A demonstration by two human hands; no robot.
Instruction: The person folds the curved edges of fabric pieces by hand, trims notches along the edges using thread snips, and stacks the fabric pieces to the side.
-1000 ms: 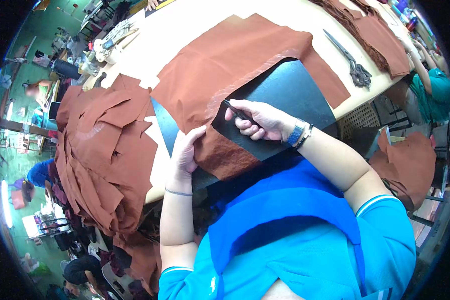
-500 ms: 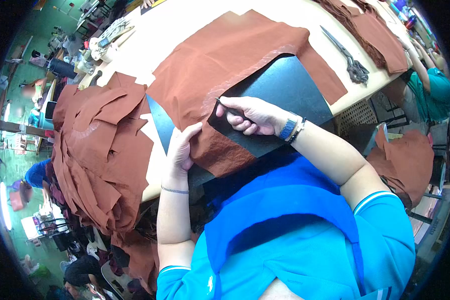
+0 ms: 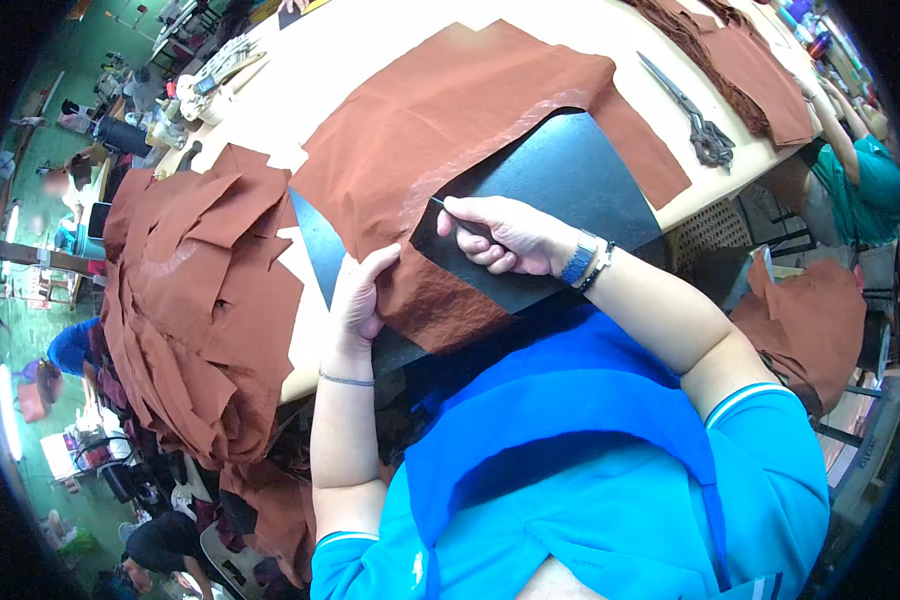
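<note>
A reddish-brown leather sheet [image 3: 440, 110] lies over a black cutting mat [image 3: 580, 170] on the table, with a pale, rough line along its curved edge. My left hand [image 3: 360, 295] grips the near left edge of the leather, thumb on top and fingers partly hidden. In my right hand [image 3: 505, 235] is a slim dark knife [image 3: 443, 203], its handle mostly covered by the curled fingers. The knife's tip is close to the leather's edge; whether it touches cannot be made out.
A heap of brown leather pieces [image 3: 205, 300] rises at the left. Large dark scissors [image 3: 695, 115] lie on the pale table [image 3: 320, 60] at the right. More brown leather [image 3: 815, 320] hangs low right. Another person's teal sleeve [image 3: 860, 190] shows at the far right.
My right hand with the knife has shifted very slightly toward the right. My left hand stays on the leather, and the sheet looks nearly the same.
</note>
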